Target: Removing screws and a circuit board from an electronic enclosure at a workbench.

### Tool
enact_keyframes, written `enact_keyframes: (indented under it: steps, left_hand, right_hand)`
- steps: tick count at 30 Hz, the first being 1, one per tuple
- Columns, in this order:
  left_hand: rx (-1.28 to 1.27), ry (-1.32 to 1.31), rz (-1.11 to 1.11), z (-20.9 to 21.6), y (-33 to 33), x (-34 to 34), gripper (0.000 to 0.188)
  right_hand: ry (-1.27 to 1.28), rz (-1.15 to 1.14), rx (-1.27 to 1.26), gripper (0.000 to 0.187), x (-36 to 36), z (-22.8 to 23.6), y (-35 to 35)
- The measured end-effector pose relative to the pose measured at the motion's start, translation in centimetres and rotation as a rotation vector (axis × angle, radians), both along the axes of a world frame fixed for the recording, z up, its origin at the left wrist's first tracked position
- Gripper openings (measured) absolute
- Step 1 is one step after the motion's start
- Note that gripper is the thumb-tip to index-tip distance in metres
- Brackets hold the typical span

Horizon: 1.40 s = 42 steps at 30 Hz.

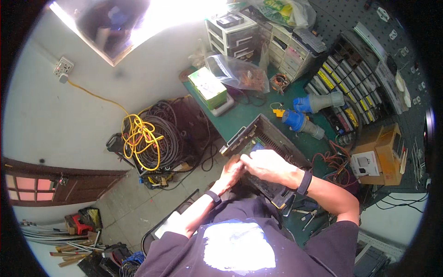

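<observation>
head: case (282, 144) lengthwise toward lower right

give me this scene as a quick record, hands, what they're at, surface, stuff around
left hand: fingers bent, meeting the right hand; left hand grip unclear
right hand: fingers curled; any held item hidden
work piece: open dark casing with slotted wall, beneath and beside the hands
surface: green tabletop
beyond casing: green-and-white box, clear plastic bag
right of casing: two blue-and-grey connectors, cardboard box
left of table: yellow cable looped over dark coiled cable
</observation>
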<state>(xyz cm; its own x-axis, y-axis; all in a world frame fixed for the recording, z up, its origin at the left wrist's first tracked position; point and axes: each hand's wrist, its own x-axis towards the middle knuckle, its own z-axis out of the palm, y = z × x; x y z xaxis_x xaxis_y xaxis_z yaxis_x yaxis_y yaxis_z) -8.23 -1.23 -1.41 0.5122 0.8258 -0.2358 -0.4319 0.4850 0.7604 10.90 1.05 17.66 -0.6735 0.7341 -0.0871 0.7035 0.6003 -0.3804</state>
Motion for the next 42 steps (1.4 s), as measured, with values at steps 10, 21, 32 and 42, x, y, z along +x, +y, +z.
enact_keyframes:
  steps: [10,21,32,42]
  left_hand:
    - [0.024,0.126,0.05,2.3,0.2,0.3,0.032]
    - [0.587,0.488,0.076,-3.2,0.8,0.2,0.025]
    - [0.176,0.373,-0.082,-1.0,0.7,-0.2,0.035]
    - [0.516,0.44,0.018,-2.0,0.6,-0.1,0.028]
  right_hand:
    - [-0.01,-0.139,0.022,0.02,-0.2,0.3,-0.3]
    - [0.11,-0.053,0.096,0.021,0.0,-0.4,-0.3]
    - [0.073,0.019,0.066,0.026,-0.3,1.1,-0.4]
    - [0.076,0.1,0.137,0.023,0.1,1.1,0.1]
